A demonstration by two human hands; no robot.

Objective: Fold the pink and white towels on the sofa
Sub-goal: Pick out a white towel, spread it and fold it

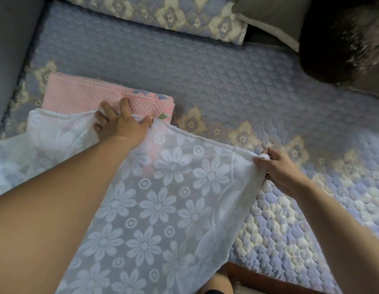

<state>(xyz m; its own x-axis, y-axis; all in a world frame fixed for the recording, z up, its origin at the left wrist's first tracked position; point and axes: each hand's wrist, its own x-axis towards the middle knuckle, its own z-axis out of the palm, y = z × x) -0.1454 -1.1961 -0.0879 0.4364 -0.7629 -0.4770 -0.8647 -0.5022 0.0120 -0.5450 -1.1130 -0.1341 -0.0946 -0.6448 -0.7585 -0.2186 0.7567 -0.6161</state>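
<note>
Nearest the camera, a knee point(218, 283) shows at the bottom edge, beside the sofa's wooden edge point(258, 276). Over it hangs the white towel point(163, 209), thin and patterned with daisies and rings, spread from the lower frame up toward both hands.

At the towel's right corner, the right hand point(279, 168) pinches the bunched cloth between thumb and curled fingers point(261, 161), holding that corner taut. From those fingers the towel's top edge runs up and left to the left hand point(118, 124). The left hand lies on the towel's far edge with its fingers point(124, 103) spread and mostly straight; the thumb seems to hook the hem, but I cannot tell whether it truly grips or only presses. Left of that hand the towel slumps in loose folds.

Just beyond the left fingertips, partly under them, lies the pink towel point(78, 94), folded into a flat rectangle with a waffle texture, its near edge covered by the white towel.

Both towels rest on the quilted blue cover point(205, 71) with beige flowers along its border. Farther off, a matching back cushion point(163, 13) runs across the top; a grey pillow point(269, 13) and a dark furry thing point(343, 39) sit far right of the hands.
</note>
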